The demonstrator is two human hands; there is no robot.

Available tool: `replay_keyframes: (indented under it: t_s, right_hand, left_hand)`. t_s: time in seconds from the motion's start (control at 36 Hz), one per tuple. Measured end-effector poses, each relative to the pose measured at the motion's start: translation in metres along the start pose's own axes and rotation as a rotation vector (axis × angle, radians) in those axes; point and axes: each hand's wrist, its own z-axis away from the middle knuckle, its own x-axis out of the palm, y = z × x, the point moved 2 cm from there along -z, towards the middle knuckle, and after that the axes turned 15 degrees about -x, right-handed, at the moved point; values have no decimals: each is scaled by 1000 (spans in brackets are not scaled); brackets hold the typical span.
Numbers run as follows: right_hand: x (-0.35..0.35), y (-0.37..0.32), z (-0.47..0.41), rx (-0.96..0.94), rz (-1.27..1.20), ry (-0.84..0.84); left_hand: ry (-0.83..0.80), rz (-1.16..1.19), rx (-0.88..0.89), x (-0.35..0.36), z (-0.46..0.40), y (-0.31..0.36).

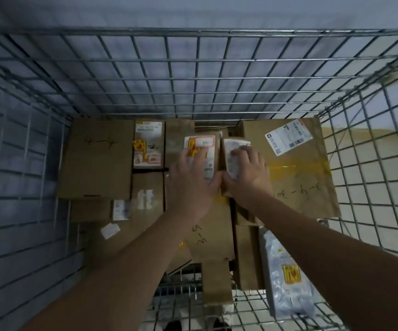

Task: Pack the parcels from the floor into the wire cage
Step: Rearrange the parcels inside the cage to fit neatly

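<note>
- Fingers (199, 155) of our left hand (190, 185) spread flat on a small labelled parcel (204, 151), long axis 12–6.
- Right hand (248, 177) fingers curled over its neighbour parcel (232, 149) at 3 o'clock, inside the wire cage (193, 75).

The parcels are carried by a wire cage (217, 75) of grey metal mesh, seen from above. Its floor is almost fully covered with brown cardboard boxes laid flat, side by side. A large box (96, 161) is placed in the far left corner, and a wide box (298, 177) with a white label and yellow tape is placed at the far right. A grey plastic mailer (286, 275) is laid near the right wall. Bare mesh (183, 283) is seen only at the near edge.
</note>
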Motion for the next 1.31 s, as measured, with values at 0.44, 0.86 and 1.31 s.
replay_keyframes:
  t_s: [0.44,0.86,1.31]
  right_hand:
    - [11,41,-33,-82,-14,160]
    - [28,30,-75,-128,-82,108]
    - [70,13,-88,-42,-147,-236]
  left_hand:
    - [68,41,-104,52,-72,27]
    - [265,170,-131,9,-58,4]
    - [226,-110,-140,-12,-76,-64]
